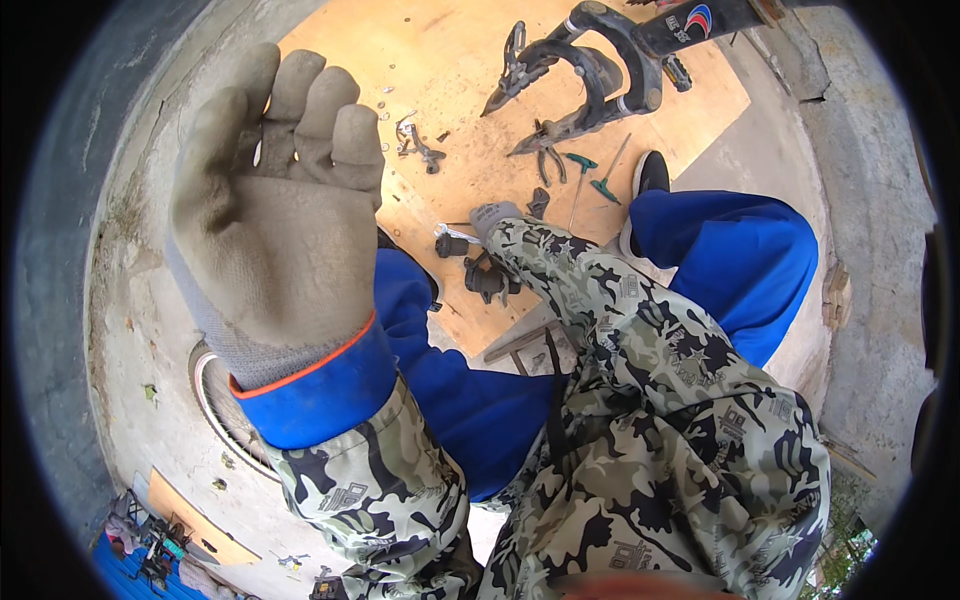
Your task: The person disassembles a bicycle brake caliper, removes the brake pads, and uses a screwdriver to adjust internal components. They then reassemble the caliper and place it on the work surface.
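My left hand, in a grey-coated glove, is raised close to the camera, palm showing, fingers loosely bent and holding nothing. My right hand is low on the plywood board, beside a silver wrench and black metal parts; its fingers are mostly hidden, so I cannot tell what it grips. A small black part lies just right of it. Beyond are pliers, green-handled T-wrenches, and a loose bracket among several small bolts and washers.
A black bicycle fork and frame with a pedal lies across the back of the board. My blue-trousered legs frame the work area. A bicycle wheel is at the left, concrete walls around, tools at the lower left.
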### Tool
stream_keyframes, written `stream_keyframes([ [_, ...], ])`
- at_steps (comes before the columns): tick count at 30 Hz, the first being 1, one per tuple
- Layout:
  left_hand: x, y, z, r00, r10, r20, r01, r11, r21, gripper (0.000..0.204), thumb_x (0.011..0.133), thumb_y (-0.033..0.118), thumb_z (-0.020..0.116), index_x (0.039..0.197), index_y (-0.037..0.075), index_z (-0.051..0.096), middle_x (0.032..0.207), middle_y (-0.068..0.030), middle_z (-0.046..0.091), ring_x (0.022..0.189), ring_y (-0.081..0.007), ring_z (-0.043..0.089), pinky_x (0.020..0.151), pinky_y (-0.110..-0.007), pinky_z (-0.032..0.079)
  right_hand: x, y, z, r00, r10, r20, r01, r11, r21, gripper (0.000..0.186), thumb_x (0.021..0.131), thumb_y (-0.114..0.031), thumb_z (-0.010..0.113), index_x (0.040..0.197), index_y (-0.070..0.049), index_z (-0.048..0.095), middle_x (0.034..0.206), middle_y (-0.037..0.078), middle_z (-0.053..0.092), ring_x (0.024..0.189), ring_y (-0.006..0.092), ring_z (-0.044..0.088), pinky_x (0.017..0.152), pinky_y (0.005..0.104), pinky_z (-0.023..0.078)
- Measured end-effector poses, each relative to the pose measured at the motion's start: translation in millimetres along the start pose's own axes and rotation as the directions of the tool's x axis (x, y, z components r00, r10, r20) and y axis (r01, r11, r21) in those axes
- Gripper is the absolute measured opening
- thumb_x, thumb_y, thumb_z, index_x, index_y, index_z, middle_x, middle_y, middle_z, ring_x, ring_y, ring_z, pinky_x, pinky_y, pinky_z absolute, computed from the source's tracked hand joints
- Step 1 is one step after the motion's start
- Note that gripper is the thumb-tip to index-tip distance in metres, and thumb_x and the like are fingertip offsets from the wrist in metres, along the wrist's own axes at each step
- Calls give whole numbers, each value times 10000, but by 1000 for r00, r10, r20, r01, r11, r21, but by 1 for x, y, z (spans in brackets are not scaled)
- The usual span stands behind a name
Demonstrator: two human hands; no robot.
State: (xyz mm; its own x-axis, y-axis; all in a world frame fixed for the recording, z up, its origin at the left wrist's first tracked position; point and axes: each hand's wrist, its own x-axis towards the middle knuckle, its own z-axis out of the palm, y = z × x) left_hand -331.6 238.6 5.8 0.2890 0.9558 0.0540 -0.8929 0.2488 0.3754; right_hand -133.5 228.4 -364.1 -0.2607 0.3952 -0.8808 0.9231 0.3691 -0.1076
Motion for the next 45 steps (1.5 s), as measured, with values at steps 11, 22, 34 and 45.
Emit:
stream_keyframes([
  [11, 46, 10, -75, 996, -56, 67, 58, 998, -33, 386, 1027, 134, 519, 1331, -97, 578, 1280, -213, 650, 1188, -308, 616, 1012, -438, 509, 61, -15, -3, 990, 59, -129, -43, 991, 126, 435, 913, -251, 742, 1295, -103, 595, 1290, 91, 630, 1150, 292, 677, 895, 417, 572],
  [22, 64, 4, -100, 999, -43, 15, 42, 998, 36, 394, 1027, 143, 515, 1338, -90, 578, 1286, -215, 654, 1185, -311, 621, 1017, -427, 502, 96, 8, 3, 980, 127, -151, -70, 939, 337, 299, 932, -216, 585, 1185, -110, 702, 1042, 126, 747, 1022, 287, 724, 839, 422, 568],
  [34, 43, -1, -76, 999, -46, 0, 46, 999, -6, 363, 1035, 164, 517, 1280, -95, 583, 1229, -220, 645, 1131, -334, 661, 957, -471, 574, 41, -10, 38, 906, 67, -417, 191, 815, 547, 318, 945, -428, 623, 1106, -168, 710, 981, 89, 741, 960, 274, 715, 855, 421, 547],
  [45, 41, -16, -31, 979, 51, -196, -45, 998, 33, 362, 1029, 167, 539, 1301, -70, 566, 1217, -168, 625, 1120, -310, 643, 923, -474, 575, 15, 57, 26, 989, 150, -13, -83, 616, 783, 286, 900, -319, 680, 1011, -58, 719, 856, 78, 732, 722, 182, 688, 686, 351, 552],
])
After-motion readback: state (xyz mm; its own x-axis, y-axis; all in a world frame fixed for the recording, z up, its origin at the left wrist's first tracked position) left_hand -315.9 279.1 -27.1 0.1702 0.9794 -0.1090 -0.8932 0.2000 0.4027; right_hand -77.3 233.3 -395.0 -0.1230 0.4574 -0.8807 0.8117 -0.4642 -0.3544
